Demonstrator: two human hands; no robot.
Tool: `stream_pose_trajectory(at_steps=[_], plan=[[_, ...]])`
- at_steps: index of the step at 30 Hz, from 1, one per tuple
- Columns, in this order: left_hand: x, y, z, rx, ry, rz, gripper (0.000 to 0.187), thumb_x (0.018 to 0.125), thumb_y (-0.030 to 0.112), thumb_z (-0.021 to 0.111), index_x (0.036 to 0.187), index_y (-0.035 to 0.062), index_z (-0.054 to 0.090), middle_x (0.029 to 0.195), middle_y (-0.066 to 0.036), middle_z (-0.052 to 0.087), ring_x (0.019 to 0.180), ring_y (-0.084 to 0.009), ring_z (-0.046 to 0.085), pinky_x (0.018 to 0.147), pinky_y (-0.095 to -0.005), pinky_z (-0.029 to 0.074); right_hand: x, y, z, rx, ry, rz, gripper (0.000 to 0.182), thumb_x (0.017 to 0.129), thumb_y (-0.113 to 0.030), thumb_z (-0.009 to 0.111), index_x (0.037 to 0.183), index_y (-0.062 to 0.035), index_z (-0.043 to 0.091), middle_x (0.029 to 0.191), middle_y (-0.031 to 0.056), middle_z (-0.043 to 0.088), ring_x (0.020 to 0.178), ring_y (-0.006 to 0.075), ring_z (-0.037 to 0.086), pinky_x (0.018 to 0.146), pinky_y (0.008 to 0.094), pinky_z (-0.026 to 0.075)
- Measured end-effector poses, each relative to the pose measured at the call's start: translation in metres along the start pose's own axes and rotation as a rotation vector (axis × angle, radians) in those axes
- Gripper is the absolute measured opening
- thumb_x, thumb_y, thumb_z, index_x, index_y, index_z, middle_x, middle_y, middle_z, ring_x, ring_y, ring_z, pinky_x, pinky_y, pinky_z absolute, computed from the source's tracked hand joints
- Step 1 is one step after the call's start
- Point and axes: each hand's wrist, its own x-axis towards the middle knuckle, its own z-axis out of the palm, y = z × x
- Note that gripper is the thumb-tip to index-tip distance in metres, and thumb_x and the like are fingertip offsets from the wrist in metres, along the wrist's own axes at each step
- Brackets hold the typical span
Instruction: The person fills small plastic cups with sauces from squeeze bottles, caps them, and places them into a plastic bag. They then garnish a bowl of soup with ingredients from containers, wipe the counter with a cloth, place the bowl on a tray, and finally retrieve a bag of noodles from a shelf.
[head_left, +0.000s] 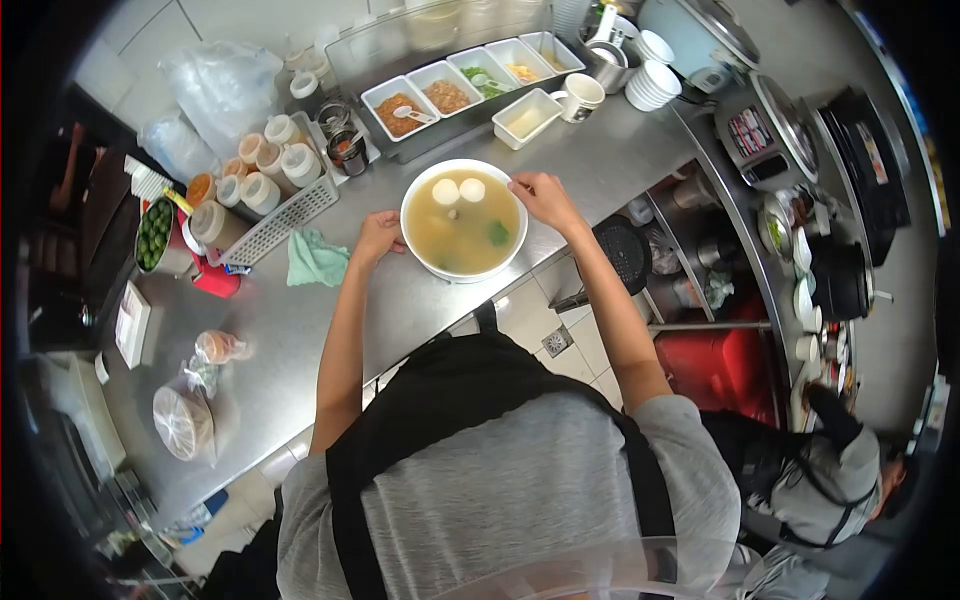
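A large white bowl of soup point(464, 271) stands near the front edge of the steel counter. Its cloudy yellowish broth holds two pale round pieces at the far side and a bit of green leaf at the right. My left hand point(378, 237) is closed against the bowl's left side, its fingertips partly hidden by the bowl. On the other side, my right hand point(546, 203) grips the upper right rim between thumb and fingers. A light green cloth point(319, 259) lies just left of my left hand.
Behind the bowl is a rack of topping trays point(447, 97), with a small white tub point(527, 119) and a paper cup point(582, 97) beside it. Squeeze bottles point(262, 192) fill a basket at left. Bagged food point(184, 417) lies front left. Another person point(825, 480) works at far right.
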Motion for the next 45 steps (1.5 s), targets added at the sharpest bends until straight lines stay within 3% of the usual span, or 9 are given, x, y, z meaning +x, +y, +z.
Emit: stream_pose_trajectory(at_steps=[13, 16, 22, 25, 28, 31, 37, 41, 45], plan=[[-0.005, 0.011, 0.009, -0.031, 0.14, -0.037, 0.015, 0.081, 0.006, 0.059, 0.094, 0.0006, 0.064, 0.079, -0.003, 0.065, 0.064, -0.0101, 0.062, 0.059, -0.0245, 0.053, 0.013, 0.011, -0.004, 0.139, -0.021, -0.048, 0.019, 0.077, -0.012, 0.057, 0.086, 0.0037, 0.064, 0.068, 0.0217, 0.06, 0.062, 0.0331, 0.061, 0.061, 0.0373, 0.046], [-0.007, 0.015, 0.009, -0.014, 0.133, -0.054, 0.016, 0.081, 0.008, 0.06, 0.094, 0.0015, 0.065, 0.08, -0.002, 0.066, 0.066, -0.0096, 0.062, 0.06, -0.0238, 0.053, 0.01, 0.018, -0.003, 0.158, -0.006, -0.076, 0.019, 0.079, -0.011, 0.059, 0.091, 0.0022, 0.065, 0.064, 0.0145, 0.062, 0.053, 0.0169, 0.057, 0.054, 0.0308, 0.045], [-0.006, 0.008, 0.006, -0.021, 0.131, -0.045, 0.018, 0.08, 0.01, 0.061, 0.096, 0.0034, 0.065, 0.081, -0.001, 0.066, 0.068, -0.009, 0.061, 0.061, -0.0235, 0.052, -0.001, 0.022, -0.002, 0.184, -0.025, -0.019, 0.02, 0.081, -0.01, 0.058, 0.093, 0.0043, 0.065, 0.074, 0.0155, 0.066, 0.062, 0.0196, 0.064, 0.059, 0.0299, 0.049], [-0.014, 0.01, 0.007, 0.036, 0.141, -0.031, 0.022, 0.084, 0.014, 0.058, 0.1, 0.001, 0.064, 0.084, -0.002, 0.066, 0.07, -0.0089, 0.061, 0.062, -0.0235, 0.052, -0.004, 0.026, 0.004, 0.211, 0.046, -0.051, 0.027, 0.084, -0.019, 0.055, 0.097, 0.0033, 0.063, 0.089, 0.0245, 0.062, 0.082, 0.0375, 0.061, 0.073, 0.0394, 0.047], [-0.033, 0.013, 0.019, 0.118, 0.445, 0.046, 0.032, 0.091, 0.024, 0.051, 0.106, -0.0018, 0.063, 0.087, -0.006, 0.066, 0.079, -0.0111, 0.061, 0.07, -0.0265, 0.051, 0.007, 0.028, 0.016, 0.308, 0.042, -0.044, 0.041, 0.09, -0.032, 0.047, 0.106, 0.0026, 0.06, 0.102, 0.0263, 0.06, 0.098, 0.0405, 0.057, 0.085, 0.0407, 0.044], [-0.059, 0.041, 0.059, -0.073, 0.502, 0.245, 0.045, 0.095, 0.035, 0.041, 0.109, -0.0036, 0.06, 0.093, -0.011, 0.066, 0.088, -0.0171, 0.06, 0.081, -0.0308, 0.047, 0.032, 0.012, 0.033, 0.323, -0.014, -0.056, 0.052, 0.093, -0.041, 0.039, 0.111, 0.0035, 0.058, 0.104, 0.0274, 0.06, 0.104, 0.0412, 0.054, 0.093, 0.0412, 0.04], [-0.046, 0.074, 0.071, 0.338, 0.519, 0.124, 0.055, 0.096, 0.044, 0.031, 0.108, -0.0017, 0.06, 0.1, -0.02, 0.063, 0.097, -0.0279, 0.06, 0.088, -0.0335, 0.041, 0.105, -0.015, 0.034, 0.674, -0.408, -0.153, 0.047, 0.091, -0.041, 0.045, 0.107, -0.0009, 0.062, 0.101, 0.0205, 0.064, 0.098, 0.0334, 0.06, 0.086, 0.037, 0.045], [-0.019, 0.104, 0.069, 0.506, 0.507, 0.313, 0.038, 0.093, 0.032, 0.045, 0.104, 0.0, 0.062, 0.099, -0.021, 0.063, 0.097, -0.0314, 0.06, 0.085, -0.0352, 0.044, 0.179, 0.001, -0.006, 0.064, 0.127, -0.308, 0.025, 0.084, -0.023, 0.056, 0.097, -0.0054, 0.068, 0.092, 0.0159, 0.065, 0.087, 0.0299, 0.063, 0.082, 0.0351, 0.047], [0.029, 0.164, 0.06, 0.648, 0.477, 0.583, 0.021, 0.082, 0.014, 0.06, 0.098, 0.0005, 0.065, 0.095, -0.018, 0.065, 0.09, -0.0312, 0.063, 0.077, -0.0365, 0.049, 0.231, 0.033, -0.02, -0.532, 0.217, -0.184, 0.018, 0.079, -0.014, 0.056, 0.088, -0.0061, 0.069, 0.098, 0.0159, 0.056, 0.096, 0.0332, 0.055, 0.082, 0.0423, 0.046]])
